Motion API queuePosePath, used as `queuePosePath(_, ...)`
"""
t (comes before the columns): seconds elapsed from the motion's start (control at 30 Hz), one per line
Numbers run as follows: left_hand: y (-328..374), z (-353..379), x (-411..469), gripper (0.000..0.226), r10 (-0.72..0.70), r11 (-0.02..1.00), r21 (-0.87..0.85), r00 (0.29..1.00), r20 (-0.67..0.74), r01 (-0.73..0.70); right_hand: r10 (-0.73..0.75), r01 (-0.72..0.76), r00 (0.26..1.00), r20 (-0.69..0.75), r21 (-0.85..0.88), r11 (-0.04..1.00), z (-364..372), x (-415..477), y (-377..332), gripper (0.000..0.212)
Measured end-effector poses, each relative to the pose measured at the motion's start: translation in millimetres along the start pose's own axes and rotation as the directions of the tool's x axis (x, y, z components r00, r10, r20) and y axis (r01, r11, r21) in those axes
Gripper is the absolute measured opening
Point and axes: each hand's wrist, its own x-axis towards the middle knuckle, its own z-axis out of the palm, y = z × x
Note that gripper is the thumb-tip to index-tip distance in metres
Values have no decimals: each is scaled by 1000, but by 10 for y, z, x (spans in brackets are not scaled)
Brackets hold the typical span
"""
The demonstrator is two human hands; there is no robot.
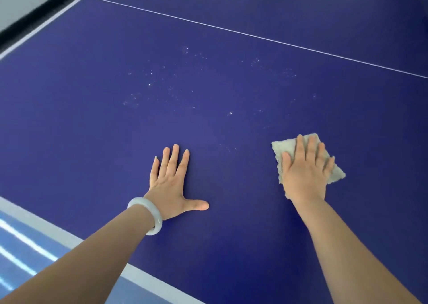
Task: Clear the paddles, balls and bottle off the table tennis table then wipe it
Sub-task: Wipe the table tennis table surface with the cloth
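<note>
Setting: sports or games room. Evidence: blue table tennis table (208, 37), thin white centre line (254, 36), pale edge band (46, 228); blue, white-striped floor (14, 269) near left.

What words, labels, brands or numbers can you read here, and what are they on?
None: no text can be read. The table bears only white lines and pale specks; the cloth under the right hand and the bangle by the left hand show no print.

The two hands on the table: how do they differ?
The left hand lies flat on the bare table; the right hand presses a grey cloth. The left wrist wears a bangle; the right wrist is bare. The left thumb is spread wide; the right thumb lies close. Both have straight fingers.
</note>
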Motion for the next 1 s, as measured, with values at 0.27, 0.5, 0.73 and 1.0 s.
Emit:
queuePosePath(0.27, 23, -19, 1, 138, -21, 999, 31, 1000, 20, 21, -513, 511, 859, -8, -72, 857, 187, -803, -596, 63)
queuePosePath(0.5, 7, -8, 26, 135, -26, 997, 68, 998, 50, 22, -47, 46, 999, -21, -23, 999, -18, -67, 218, 61)
queuePosePath(0.73, 2, 25, 26, 129, -8, 998, 58, 999, 46, 6, -139, 138, 990, -2, -28, 990, 157, -1117, -261, 64)
queuePosePath(1.0, -3, 6, 14, 112, 10, 998, 63, 999, 45, -12, -267, 275, 959, 98, -88, 957, 34, -279, -504, 64)
